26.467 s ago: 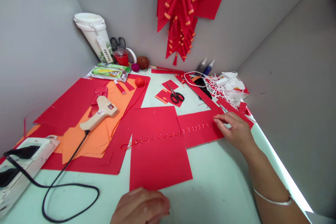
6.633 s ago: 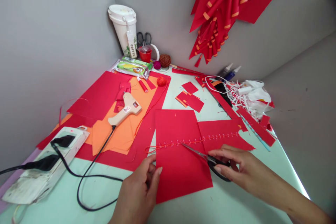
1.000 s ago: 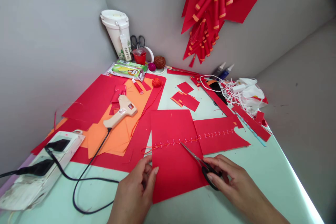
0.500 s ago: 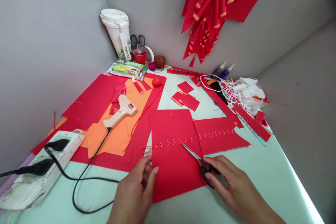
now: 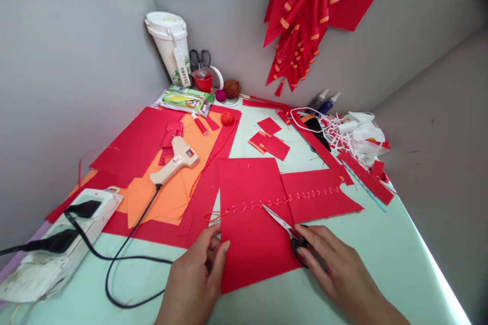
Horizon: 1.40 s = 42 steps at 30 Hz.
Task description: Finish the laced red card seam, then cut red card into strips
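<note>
Scissors (image 5: 280,221) with black handles lie in my right hand (image 5: 339,266), its fingers wrapped around the handles. Their blades rest together over a large red paper sheet (image 5: 255,259), the tips just below a knotted orange-red cord (image 5: 249,206). That cord runs across the sheet and onto a second red paper (image 5: 320,210) on the right, and its looped end sticks out past the left edge. At the sheet's lower left edge, my left hand (image 5: 198,274) pinches the border between thumb and fingers.
A glue gun (image 5: 175,162) lies on orange paper (image 5: 141,203) at the left, its black cable curling near my left hand. A power strip (image 5: 64,244) is at the far left. White paper shreds (image 5: 335,134) lie at the right. Small red pieces (image 5: 274,147) sit behind the sheet.
The scissor handles and my right hand have shifted very slightly, with the handles now closer together. My left hand has stayed in place at the sheet's edge.
</note>
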Each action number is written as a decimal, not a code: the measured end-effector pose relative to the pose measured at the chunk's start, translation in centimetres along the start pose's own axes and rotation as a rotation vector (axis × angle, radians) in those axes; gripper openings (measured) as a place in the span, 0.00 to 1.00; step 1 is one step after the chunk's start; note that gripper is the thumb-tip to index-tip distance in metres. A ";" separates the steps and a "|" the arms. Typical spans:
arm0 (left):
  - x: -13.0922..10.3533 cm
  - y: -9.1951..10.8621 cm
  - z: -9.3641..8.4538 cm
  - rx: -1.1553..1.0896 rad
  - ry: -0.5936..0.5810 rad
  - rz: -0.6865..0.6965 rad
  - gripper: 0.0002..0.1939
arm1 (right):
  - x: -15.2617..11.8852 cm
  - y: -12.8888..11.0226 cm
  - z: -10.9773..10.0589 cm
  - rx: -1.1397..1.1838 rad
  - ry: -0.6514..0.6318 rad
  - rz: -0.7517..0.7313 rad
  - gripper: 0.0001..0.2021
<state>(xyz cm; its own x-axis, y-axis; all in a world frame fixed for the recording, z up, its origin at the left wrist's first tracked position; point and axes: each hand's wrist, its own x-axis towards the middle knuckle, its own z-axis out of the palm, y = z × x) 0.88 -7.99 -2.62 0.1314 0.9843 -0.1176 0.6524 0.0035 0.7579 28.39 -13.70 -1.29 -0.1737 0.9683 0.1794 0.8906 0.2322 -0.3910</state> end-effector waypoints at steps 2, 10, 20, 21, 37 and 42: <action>-0.1 0.0 0.0 0.004 0.005 -0.006 0.15 | 0.0 0.0 0.1 -0.034 -0.002 -0.012 0.19; 0.0 -0.3 0.3 0.022 0.004 -0.008 0.16 | 0.1 -0.1 0.2 -0.139 -0.038 -0.067 0.18; 0.0 -0.3 0.3 0.020 -0.018 -0.023 0.16 | 0.0 -0.3 0.9 -0.286 0.029 -0.141 0.17; 0.0 -0.4 0.3 0.020 -0.018 -0.021 0.16 | 0.0 -0.3 1.0 -0.288 0.030 -0.141 0.17; -0.1 -0.6 0.3 0.018 -0.015 -0.003 0.15 | 0.1 -0.4 -0.3 0.275 -0.060 0.125 0.17; -0.1 -0.4 0.2 0.032 0.001 0.011 0.15 | 0.1 -0.4 0.5 0.146 -0.057 0.024 0.18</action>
<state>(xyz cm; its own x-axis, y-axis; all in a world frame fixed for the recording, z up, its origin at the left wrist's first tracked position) 0.77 -8.10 -3.09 0.1380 0.9845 -0.1084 0.6743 -0.0132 0.7384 27.83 -13.61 -1.56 -0.1800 0.9765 0.1185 0.8247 0.2155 -0.5228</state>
